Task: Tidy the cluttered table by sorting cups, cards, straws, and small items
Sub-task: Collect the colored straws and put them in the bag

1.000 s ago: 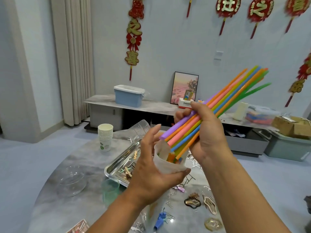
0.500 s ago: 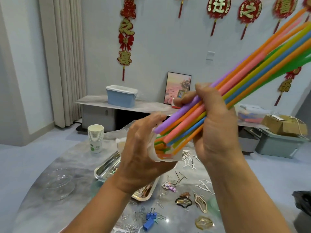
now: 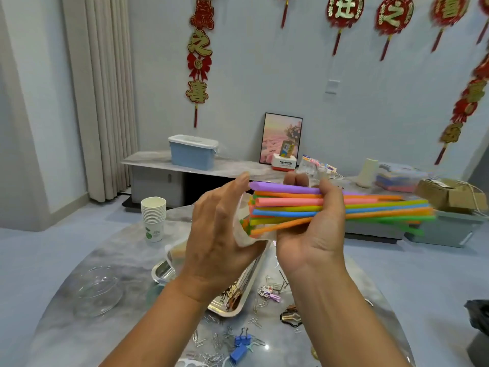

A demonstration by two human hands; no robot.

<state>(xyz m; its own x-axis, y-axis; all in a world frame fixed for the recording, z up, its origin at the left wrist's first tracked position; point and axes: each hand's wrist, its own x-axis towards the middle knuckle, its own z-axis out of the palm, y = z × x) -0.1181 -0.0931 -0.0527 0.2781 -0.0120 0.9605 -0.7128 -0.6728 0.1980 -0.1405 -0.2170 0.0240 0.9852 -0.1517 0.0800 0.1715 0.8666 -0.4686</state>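
Observation:
My right hand (image 3: 315,229) grips a bundle of coloured straws (image 3: 291,207) that lies about level, with its long ends pointing right. The straws' left ends sit inside a white paper cup (image 3: 244,234) tipped on its side. My left hand (image 3: 219,231) holds that cup, fingers wrapped round its far side. Both hands hover above the marble table (image 3: 119,260).
A stack of paper cups (image 3: 153,218) stands at the table's far left. A glass bowl (image 3: 98,290) sits at the left, a steel tray (image 3: 238,295) under my hands. Paper clips, blue binder clips (image 3: 239,347) and hair clips (image 3: 289,316) lie scattered in front.
The straw bundle has swung down from a steep upward tilt to roughly level. The cup has tipped onto its side with it.

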